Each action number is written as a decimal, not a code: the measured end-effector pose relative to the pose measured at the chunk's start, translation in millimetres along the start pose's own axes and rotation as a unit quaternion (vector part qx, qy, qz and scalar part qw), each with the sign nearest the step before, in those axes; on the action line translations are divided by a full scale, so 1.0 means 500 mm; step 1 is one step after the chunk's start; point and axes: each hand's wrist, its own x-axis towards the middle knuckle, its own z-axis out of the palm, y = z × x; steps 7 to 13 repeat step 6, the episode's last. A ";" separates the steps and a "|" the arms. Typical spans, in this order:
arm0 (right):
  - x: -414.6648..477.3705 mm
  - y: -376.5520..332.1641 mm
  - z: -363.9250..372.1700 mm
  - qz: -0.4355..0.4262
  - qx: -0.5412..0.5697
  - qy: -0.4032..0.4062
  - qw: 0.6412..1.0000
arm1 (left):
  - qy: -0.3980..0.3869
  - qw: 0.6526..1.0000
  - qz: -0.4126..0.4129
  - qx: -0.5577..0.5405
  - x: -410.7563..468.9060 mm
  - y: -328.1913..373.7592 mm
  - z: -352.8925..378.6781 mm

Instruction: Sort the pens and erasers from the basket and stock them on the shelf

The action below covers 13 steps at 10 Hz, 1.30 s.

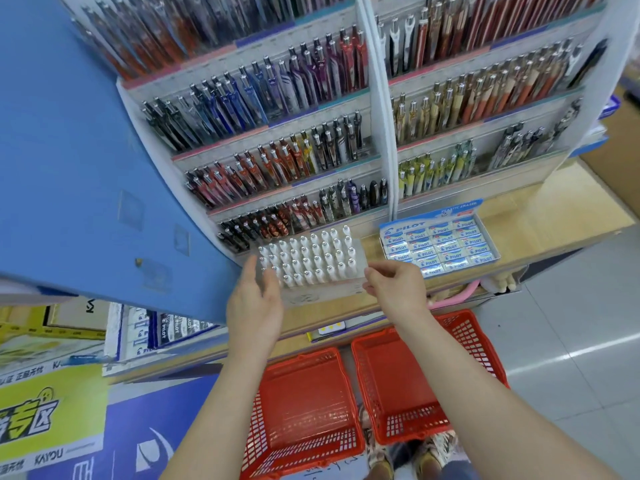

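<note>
Both hands sat at the near corners of the clear tray [311, 259] of white-capped pens. The right hand [396, 287] pinched the tray's near right corner between thumb and fingertips; the left hand [254, 306] lay against its near left edge, fingers blurred, so whether that grip was clenched could not be told. The tray lay at twelve o'clock from both hands, its long axis running nine to three across the counter [540, 216], just below the lowest pen row of the shelf [381, 98]. At two o'clock from the right hand, just beside the tray, stood the box of erasers [440, 245], apparently full. At six o'clock, on the floor, both red baskets [301, 410] looked empty, so the sorting seemed nearly done; a straight push toward twelve would probably seat the tray.
</note>
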 end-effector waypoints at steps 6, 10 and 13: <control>-0.068 -0.069 -0.130 -0.063 -0.089 -0.012 0.994 | 0.040 0.993 0.060 -0.089 -0.041 0.010 -0.070; -0.068 -0.069 -0.130 -0.063 -0.089 -0.012 0.994 | 0.040 0.993 0.060 -0.089 -0.041 0.010 -0.070; -0.068 -0.069 -0.130 -0.063 -0.089 -0.012 0.994 | 0.040 0.993 0.060 -0.089 -0.041 0.010 -0.070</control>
